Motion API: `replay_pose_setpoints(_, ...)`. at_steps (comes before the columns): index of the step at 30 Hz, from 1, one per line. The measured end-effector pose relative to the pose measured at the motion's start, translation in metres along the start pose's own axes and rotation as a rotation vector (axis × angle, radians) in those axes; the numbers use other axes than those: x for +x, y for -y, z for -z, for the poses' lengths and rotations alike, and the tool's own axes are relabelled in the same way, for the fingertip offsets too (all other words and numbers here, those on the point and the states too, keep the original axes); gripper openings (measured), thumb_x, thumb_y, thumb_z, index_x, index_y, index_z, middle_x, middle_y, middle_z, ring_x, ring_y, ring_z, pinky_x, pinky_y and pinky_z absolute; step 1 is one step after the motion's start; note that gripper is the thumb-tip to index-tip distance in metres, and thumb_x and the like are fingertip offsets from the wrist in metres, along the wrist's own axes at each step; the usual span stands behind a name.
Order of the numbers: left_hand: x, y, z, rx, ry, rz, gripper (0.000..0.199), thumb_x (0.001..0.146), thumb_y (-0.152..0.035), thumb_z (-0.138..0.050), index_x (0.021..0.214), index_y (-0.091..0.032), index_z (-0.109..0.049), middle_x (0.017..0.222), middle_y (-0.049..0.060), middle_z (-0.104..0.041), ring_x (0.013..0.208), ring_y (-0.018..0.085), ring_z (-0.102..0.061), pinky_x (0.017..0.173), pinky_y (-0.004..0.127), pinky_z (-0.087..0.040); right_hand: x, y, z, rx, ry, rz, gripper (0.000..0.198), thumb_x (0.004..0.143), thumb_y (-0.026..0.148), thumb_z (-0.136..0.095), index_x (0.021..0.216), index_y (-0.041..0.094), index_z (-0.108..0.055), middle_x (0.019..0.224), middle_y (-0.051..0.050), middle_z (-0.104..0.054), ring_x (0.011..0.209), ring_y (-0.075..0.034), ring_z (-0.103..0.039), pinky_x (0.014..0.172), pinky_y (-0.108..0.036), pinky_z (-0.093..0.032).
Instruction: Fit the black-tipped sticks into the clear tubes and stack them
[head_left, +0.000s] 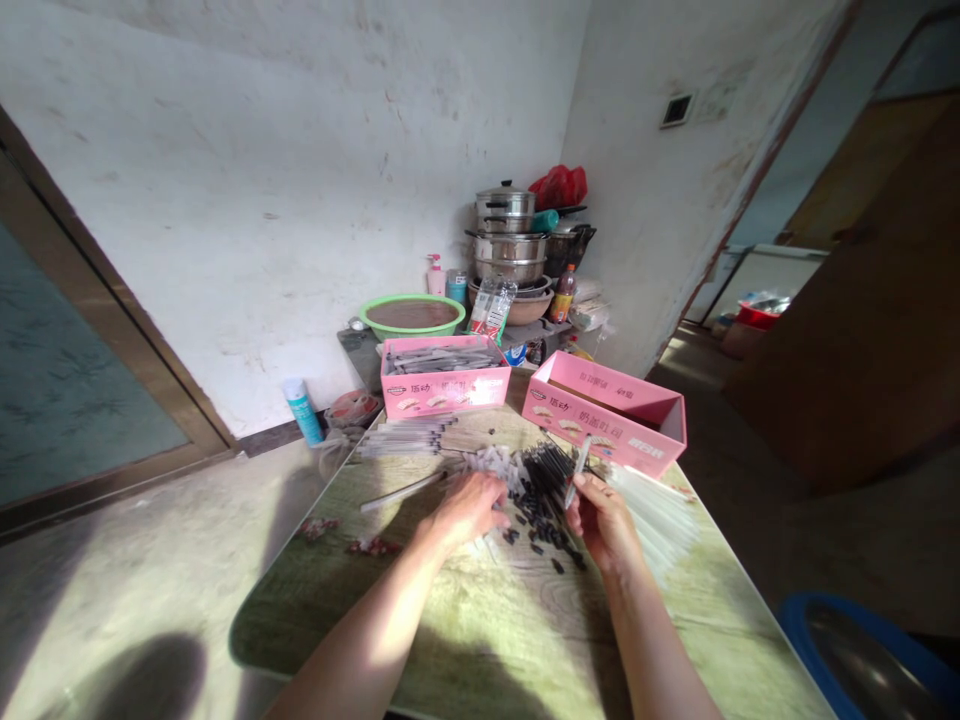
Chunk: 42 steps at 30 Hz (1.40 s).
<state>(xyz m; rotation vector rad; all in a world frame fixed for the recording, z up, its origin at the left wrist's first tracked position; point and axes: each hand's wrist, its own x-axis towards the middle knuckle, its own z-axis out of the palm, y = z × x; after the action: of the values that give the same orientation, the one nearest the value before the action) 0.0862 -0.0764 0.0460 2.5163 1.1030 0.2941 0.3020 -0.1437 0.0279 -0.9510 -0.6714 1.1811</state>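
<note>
My left hand (469, 508) is over the near side of a pile of small white plastic pieces (491, 462), fingers bent down and slightly apart, with nothing visible between them. My right hand (606, 520) pinches a thin translucent pen tube (580, 465), held upright at a tilt. Small black caps (541, 520) lie scattered between my hands. Behind them is a bundle of thin black rods (551, 465). To the right, long clear tubes (660, 520) fan out beside my right hand. More pale tubes (409, 437) lie in a row at the left.
A pink box (446, 392) full of grey-white sticks stands at the table's back edge, with a second pink box (609, 428) to its right. Beyond are a green basin (412, 328) and stacked steel pots (510, 245). A blue-rimmed tub (802, 610) sits at the lower right.
</note>
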Motion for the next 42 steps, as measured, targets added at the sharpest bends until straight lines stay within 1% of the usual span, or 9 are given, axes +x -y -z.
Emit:
replay_pose_setpoints(3,0.001,0.000,0.002,0.030,-0.029,-0.010,0.021,0.079,-0.030,-0.083,0.093,-0.017,-0.074,0.096,0.008,-0.073,0.086,0.024,-0.070,0.075,0.030,-0.049,-0.001,0.000,-0.002,0.011,0.023,0.007,0.033,0.072,0.042,-0.088,0.070,0.019,-0.064,0.046,0.002,-0.059,0.034,-0.009,-0.046,0.032,-0.018,-0.036)
replay_pose_setpoints(7,0.001,0.000,-0.002,-0.071,-0.080,-0.056,0.019,0.077,-0.025,-0.085,0.084,-0.017,-0.070,0.089,0.006,-0.070,0.081,0.022,-0.067,0.074,0.029,-0.048,-0.003,0.000,-0.005,0.018,0.026,0.001,0.032,0.069,0.039,-0.090,0.072,0.018,-0.066,0.052,0.000,-0.065,0.039,-0.012,-0.055,0.035,-0.021,-0.045)
replay_pose_setpoints(9,0.004,0.000,-0.009,-0.266,-0.133,-0.049,0.016,0.077,-0.021,-0.083,0.078,-0.017,-0.068,0.079,0.003,-0.068,0.074,0.019,-0.065,0.071,0.028,-0.048,-0.003,0.000,-0.006,0.013,0.020,0.008,0.031,0.066,0.037,-0.091,0.075,0.018,-0.068,0.057,-0.002,-0.068,0.042,-0.014,-0.060,0.038,-0.023,-0.049)
replay_pose_setpoints(12,0.011,0.001,-0.024,-0.748,-0.179,0.049,0.015,0.080,-0.027,-0.079,0.079,-0.016,-0.069,0.068,0.000,-0.065,0.061,0.015,-0.061,0.062,0.027,-0.050,-0.004,-0.001,-0.008,0.000,0.025,0.012,0.030,0.063,0.033,-0.091,0.079,0.018,-0.071,0.063,-0.004,-0.073,0.048,-0.018,-0.067,0.043,-0.027,-0.055)
replay_pose_setpoints(15,0.017,0.003,-0.032,-1.163,-0.174,0.113,0.032,0.073,-0.041,-0.084,0.083,-0.014,-0.071,0.068,0.002,-0.067,0.059,0.015,-0.063,0.062,0.029,-0.055,-0.005,-0.002,-0.012,-0.017,0.020,0.032,0.028,0.064,0.032,-0.091,0.079,0.018,-0.072,0.065,-0.005,-0.074,0.051,-0.020,-0.070,0.048,-0.030,-0.059)
replay_pose_setpoints(17,0.019,0.005,-0.031,-1.287,-0.180,0.126,0.042,0.064,-0.046,-0.090,0.083,-0.012,-0.071,0.068,0.004,-0.068,0.061,0.016,-0.066,0.063,0.031,-0.057,-0.005,-0.002,-0.013,-0.025,-0.004,0.061,0.027,0.064,0.031,-0.091,0.077,0.018,-0.072,0.065,-0.006,-0.074,0.051,-0.021,-0.070,0.049,-0.030,-0.060)
replay_pose_setpoints(23,0.018,0.009,-0.024,-1.346,-0.184,0.121,0.050,0.057,-0.048,-0.095,0.082,-0.010,-0.073,0.064,0.004,-0.070,0.056,0.013,-0.065,0.063,0.029,-0.058,-0.003,-0.004,-0.009,-0.051,-0.060,0.098,0.029,0.062,0.033,-0.092,0.075,0.016,-0.073,0.063,-0.006,-0.072,0.049,-0.018,-0.068,0.045,-0.026,-0.057)
replay_pose_setpoints(35,0.018,0.004,-0.027,-1.373,-0.151,0.099,0.054,0.056,-0.049,-0.096,0.082,-0.009,-0.072,0.066,0.004,-0.069,0.059,0.014,-0.067,0.060,0.027,-0.057,-0.004,-0.010,-0.015,-0.120,-0.005,0.084,0.031,0.062,0.035,-0.094,0.076,0.015,-0.076,0.064,-0.006,-0.073,0.049,-0.018,-0.068,0.047,-0.027,-0.058)
replay_pose_setpoints(42,0.016,0.000,-0.026,-1.366,-0.137,0.089,0.052,0.057,-0.050,-0.095,0.081,-0.010,-0.071,0.062,0.003,-0.068,0.053,0.013,-0.064,0.057,0.026,-0.055,-0.004,-0.011,-0.014,-0.153,0.030,0.007,0.037,0.061,0.040,-0.096,0.080,0.014,-0.077,0.063,-0.006,-0.073,0.047,-0.018,-0.067,0.045,-0.026,-0.057)
